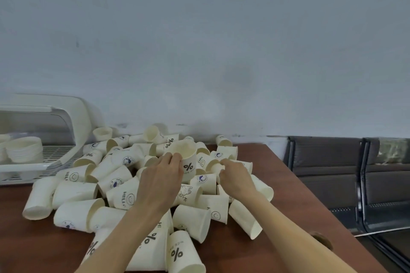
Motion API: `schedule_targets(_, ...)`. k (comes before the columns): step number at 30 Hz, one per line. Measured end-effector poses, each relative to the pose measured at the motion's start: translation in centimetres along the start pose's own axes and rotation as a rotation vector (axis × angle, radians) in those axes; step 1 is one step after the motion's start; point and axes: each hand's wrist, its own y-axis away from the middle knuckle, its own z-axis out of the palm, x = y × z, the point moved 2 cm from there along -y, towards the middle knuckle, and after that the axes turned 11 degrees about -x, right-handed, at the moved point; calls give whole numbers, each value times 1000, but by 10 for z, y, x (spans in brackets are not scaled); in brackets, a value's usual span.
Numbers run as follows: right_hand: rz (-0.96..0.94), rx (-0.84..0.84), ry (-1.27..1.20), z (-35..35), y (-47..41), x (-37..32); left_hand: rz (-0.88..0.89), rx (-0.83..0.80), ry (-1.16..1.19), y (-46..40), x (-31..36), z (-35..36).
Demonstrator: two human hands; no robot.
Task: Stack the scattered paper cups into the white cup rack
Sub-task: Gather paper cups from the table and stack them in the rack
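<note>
Fingers of left hand pinching rim of upright cup atop pile, right hand curling round small cup beside it, likely featherlight, crushable, best taken by rims, white rack waiting far left.

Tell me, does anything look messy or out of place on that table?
Yes. Dozens of paper cups lie tipped on their sides in a heap on the table, while the rack at left holds only a few stacks. No cup looks crushed.
</note>
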Motion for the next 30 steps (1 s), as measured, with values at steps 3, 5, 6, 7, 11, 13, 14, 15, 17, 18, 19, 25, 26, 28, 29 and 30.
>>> schedule_targets(3,57,11,-9,-4,-20,24,31,33,4,-10,16,8)
schedule_targets(5,108,23,-15,-8,-35,39,42,27,-2,-19,22,15)
schedule_targets(6,136,25,-18,-9,-44,46,36,17,4,-24,23,21)
schedule_targets(7,164,25,-14,-11,-52,53,25,6,12,-29,25,25)
schedule_targets(11,240,26,20,-14,-91,74,-5,-28,32,-47,29,39)
schedule_targets(13,259,30,31,-12,-111,83,-35,-53,25,-55,29,44)
schedule_targets(14,272,28,43,-10,-121,87,-53,-62,21,-59,29,47)
schedule_targets(15,289,26,54,-8,-131,90,-66,-73,22,-63,28,50)
schedule_targets(17,330,17,69,-4,-149,94,-81,-89,45,-70,27,57)
schedule_targets(18,350,9,76,-2,-156,95,-82,-91,53,-72,27,60)
schedule_targets(19,366,3,83,0,-164,96,-84,-91,55,-75,26,63)
schedule_targets(25,472,-10,41,13,-192,100,-75,-74,4,-82,29,79)
schedule_targets(26,485,-6,22,14,-194,100,-77,-74,-10,-82,30,80)
schedule_targets(28,495,17,-32,17,-197,99,-84,-80,-29,-82,31,82)
schedule_targets(29,491,35,-68,17,-198,99,-87,-84,-26,-82,31,82)
schedule_targets(30,474,53,-104,16,-198,99,-89,-89,-19,-82,31,83)
